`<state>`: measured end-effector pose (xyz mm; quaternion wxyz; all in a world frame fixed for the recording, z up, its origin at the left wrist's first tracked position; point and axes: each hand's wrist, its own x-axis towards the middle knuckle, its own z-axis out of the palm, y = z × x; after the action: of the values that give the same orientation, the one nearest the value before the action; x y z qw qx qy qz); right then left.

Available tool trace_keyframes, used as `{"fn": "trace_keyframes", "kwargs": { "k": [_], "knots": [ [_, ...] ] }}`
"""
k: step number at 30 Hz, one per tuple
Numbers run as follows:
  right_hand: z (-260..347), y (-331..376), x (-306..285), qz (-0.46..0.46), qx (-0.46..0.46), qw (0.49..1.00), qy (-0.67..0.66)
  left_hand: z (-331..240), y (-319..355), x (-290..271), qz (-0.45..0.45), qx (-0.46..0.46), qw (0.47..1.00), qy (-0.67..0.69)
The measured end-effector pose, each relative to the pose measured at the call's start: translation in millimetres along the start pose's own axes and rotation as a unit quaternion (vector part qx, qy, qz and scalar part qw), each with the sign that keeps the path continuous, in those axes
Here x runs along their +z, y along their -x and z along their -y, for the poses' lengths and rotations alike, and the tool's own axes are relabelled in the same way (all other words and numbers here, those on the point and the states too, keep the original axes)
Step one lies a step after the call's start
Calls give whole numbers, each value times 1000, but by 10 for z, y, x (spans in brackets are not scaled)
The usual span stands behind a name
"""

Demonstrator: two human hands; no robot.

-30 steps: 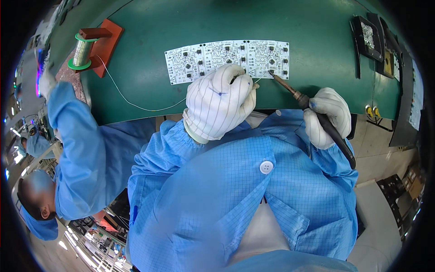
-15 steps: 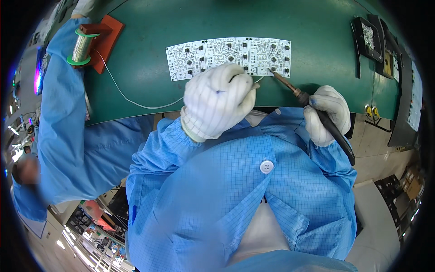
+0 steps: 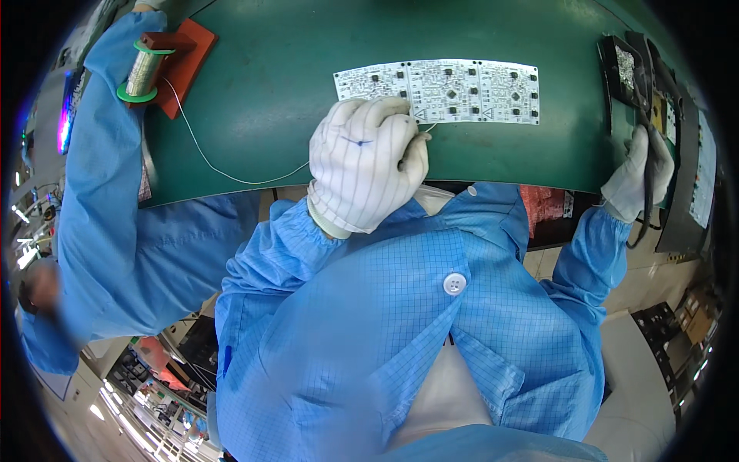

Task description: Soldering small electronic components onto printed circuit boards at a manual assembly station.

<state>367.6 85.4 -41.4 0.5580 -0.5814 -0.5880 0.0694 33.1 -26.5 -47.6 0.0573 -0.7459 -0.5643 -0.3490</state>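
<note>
My left hand (image 3: pixel 366 165), in a white striped glove, is closed with solder wire (image 3: pixel 245 182) running into it; a short end sticks out by the thumb. Its fingers overlap the lower edge of a panel of three white circuit boards (image 3: pixel 477 94), hiding part of the leftmost one. At the right edge of the table, my gloved right hand (image 3: pixel 639 173) is closed around the black soldering iron (image 3: pixel 649 158). The iron points up at the soldering iron stand (image 3: pixel 660 100), and its tip cannot be made out there.
A solder spool (image 3: pixel 143 73) sits on a reddish holder (image 3: pixel 188 65) at the left of the green table (image 3: pixel 308 38). Another person's blue sleeve (image 3: pixel 108 169) reaches past it. A black tray with bright scraps (image 3: pixel 625 68) lies by the stand. Red material (image 3: pixel 541 206) shows below the table edge.
My right hand has carried the soldering iron from the boards to the stand at the right. The board panel has slid right, while my left hand stays nearly in place with the wire.
</note>
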Motion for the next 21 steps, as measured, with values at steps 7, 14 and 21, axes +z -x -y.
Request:
{"fn": "trace_keyframes", "kwargs": {
  "k": [7, 14, 21],
  "knots": [
    [233, 255, 129, 24, -1, 995, -92, 16, -57, -62, -17, -43, 995, 85],
    [626, 502, 395, 124, 35, 974, -185, 215, 26, -255, 2, -162, 986, 44],
    [530, 496, 372, 150, 37, 974, -167, 279, 53, -195, 14, -171, 985, 25]
  ]
}}
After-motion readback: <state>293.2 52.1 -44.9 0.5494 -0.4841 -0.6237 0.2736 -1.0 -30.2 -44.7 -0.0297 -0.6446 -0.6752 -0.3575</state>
